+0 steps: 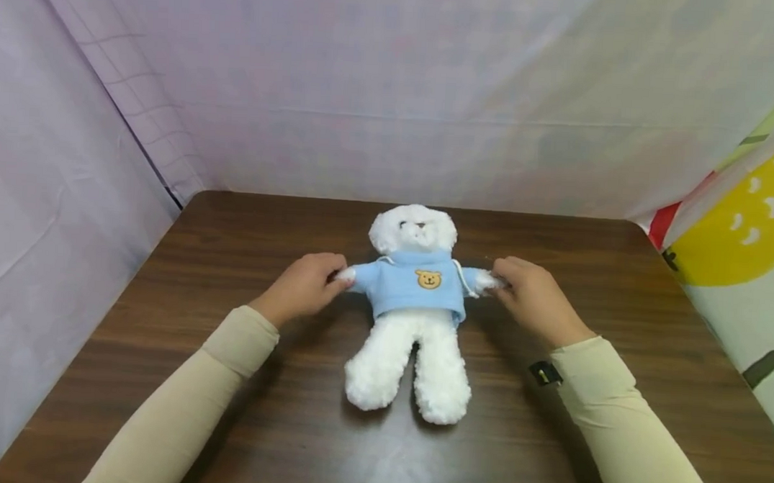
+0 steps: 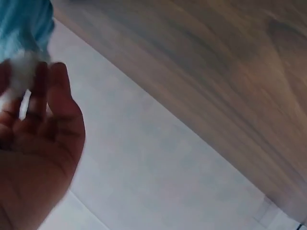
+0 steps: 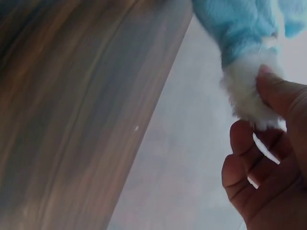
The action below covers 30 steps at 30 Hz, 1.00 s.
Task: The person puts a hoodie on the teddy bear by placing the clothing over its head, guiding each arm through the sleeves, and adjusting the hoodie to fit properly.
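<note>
A white plush teddy bear [image 1: 417, 286] in a light blue hoodie with a small bear-face patch lies face up on the brown wooden table [image 1: 232, 227], its head toward the far edge. My left hand [image 1: 307, 281] pinches the white paw on the left of the view. On the other side, my right hand [image 1: 527, 294] pinches the opposite paw [image 3: 252, 86] between thumb and fingers. Both of the bear's arms are stretched out sideways. In the left wrist view the paw is blurred and partly hidden by the fingers [image 2: 57, 86].
A pale curtain [image 1: 392, 112] hangs behind the table's far edge, with another white sheet [image 1: 52, 184] along the left. At the right hangs cloth with a yellow print [image 1: 744, 221]. A dark band [image 1: 545, 373] sits at the right wrist.
</note>
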Motion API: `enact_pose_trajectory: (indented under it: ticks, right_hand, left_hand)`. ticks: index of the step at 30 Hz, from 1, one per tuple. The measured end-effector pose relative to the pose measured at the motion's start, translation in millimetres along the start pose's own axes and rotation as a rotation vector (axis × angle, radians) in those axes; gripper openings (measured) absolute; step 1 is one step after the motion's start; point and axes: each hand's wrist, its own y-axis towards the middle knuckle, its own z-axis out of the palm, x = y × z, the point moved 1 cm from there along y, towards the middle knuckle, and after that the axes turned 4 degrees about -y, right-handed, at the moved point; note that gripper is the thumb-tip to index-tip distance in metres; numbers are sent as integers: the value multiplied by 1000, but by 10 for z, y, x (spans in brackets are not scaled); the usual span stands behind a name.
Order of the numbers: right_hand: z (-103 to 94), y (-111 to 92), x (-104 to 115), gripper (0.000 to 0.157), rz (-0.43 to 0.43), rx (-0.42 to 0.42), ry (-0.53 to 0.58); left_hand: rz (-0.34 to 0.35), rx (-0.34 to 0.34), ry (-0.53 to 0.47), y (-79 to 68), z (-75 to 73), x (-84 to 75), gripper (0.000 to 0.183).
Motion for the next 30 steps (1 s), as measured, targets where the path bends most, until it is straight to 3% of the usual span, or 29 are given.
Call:
enact_pose_trajectory:
  ticks: [4,7,13,21,26,30]
  right_hand:
    - [-52,-63,-82,32,-15,-25,19]
    - [-110,-115,-111,33,-9,-63,-3]
    - [-198,-154,-93,35,8,-116,-20]
    - [-100,-46,-29,20,15,-88,-19]
    - [-69,-3,-42,13,71,-29,-13]
    - [-122,-20,-60,27,124,41,6]
  left_hand:
    - [25,89,-54,-3,-85,78,19]
    - [43,113,-64,-5,-163,89,21]
    - [73,54,-19,5,-247,29,24]
    - [-12,26,5,29,-81,25,18]
    - [-22,-32,10,22,-100,-45,26]
    - [-27,-112,32,-10,-190,-83,36]
